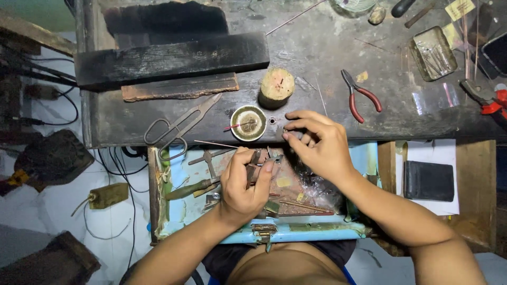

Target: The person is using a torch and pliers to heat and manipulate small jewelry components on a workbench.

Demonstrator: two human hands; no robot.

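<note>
Now left hand [244, 182] clamps pliers [254, 164]; right hand [316, 142] fingers pinch a tiny piece beside the brass dish [249, 123]; it could slip.

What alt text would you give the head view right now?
Seen from above, the left hand grips pliers over an open blue drawer, while the right hand pinches something tiny at the dark workbench edge, near a small round dish.

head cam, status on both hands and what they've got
Left hand shut on dark pliers over the blue drawer. Right hand pinching a tiny piece at the bench edge. Small round dish close beside the fingers.
</note>
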